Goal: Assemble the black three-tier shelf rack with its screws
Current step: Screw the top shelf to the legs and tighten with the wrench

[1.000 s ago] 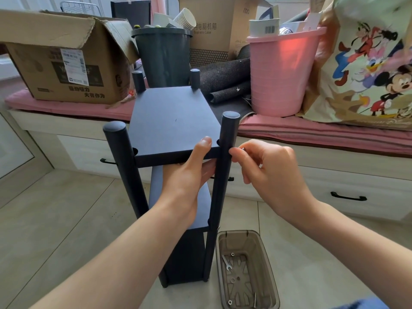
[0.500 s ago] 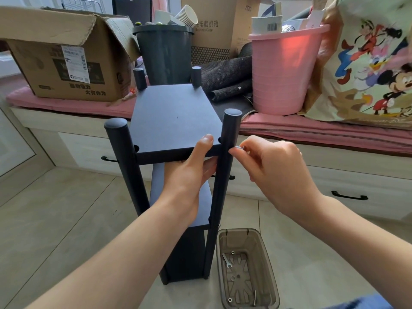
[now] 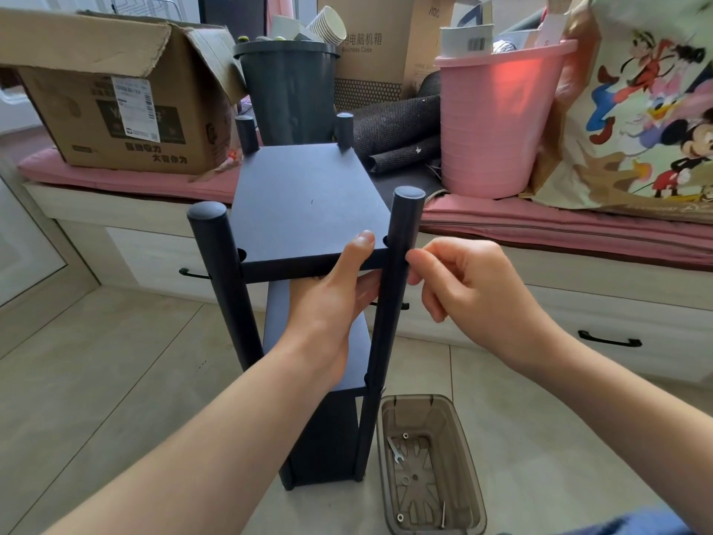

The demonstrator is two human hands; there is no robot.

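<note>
Black three-tier shelf rack standing upright on the tiled floor, in front of a pink-cushioned bench. Left hand grips the near edge of the rack's top shelf, thumb above, fingers beneath. Right hand pinches its fingertips against the rack's near-right post; any screw held is hidden. Brown plastic tray with small hardware lies beside the rack's base.

We see the tiled floor carrying the black shelf rack upright, with a brown plastic tray of small hardware just beside its near right post.
</note>
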